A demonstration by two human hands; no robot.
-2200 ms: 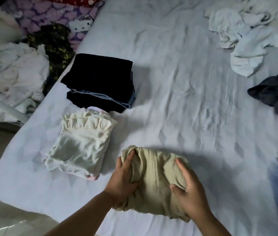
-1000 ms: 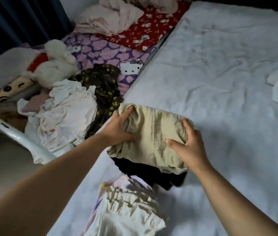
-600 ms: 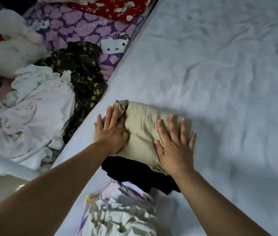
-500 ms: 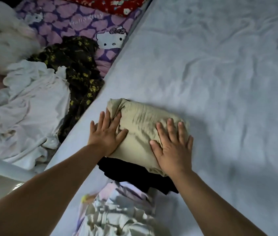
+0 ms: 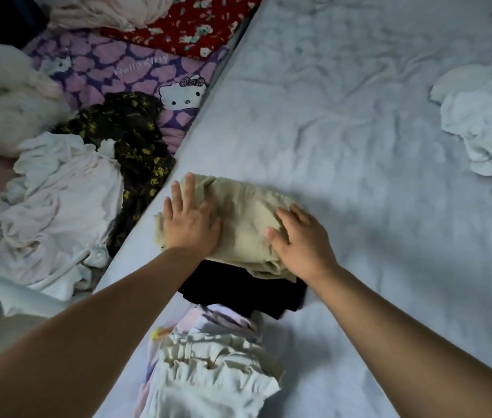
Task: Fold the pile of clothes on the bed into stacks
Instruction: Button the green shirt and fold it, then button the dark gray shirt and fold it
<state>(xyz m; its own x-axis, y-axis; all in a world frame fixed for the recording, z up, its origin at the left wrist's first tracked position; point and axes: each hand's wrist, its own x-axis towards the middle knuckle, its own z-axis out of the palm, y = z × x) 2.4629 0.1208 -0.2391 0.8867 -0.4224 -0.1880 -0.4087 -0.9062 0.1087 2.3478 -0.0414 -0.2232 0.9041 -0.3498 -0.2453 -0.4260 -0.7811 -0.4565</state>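
Left hand flat, fingers straight, pressing folded beige garment | right hand likewise flat on its right end | garment sits atop black folded stack at bed edge | likely pressing to settle the stack | white unfolded clothes wait far right

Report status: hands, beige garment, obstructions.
Left hand and right hand flat, pressing beige garment. It sits atop black folded stack. Nothing obstructing.

Folded garment tops the stack near the bed's left edge — unfolded clothes far right.
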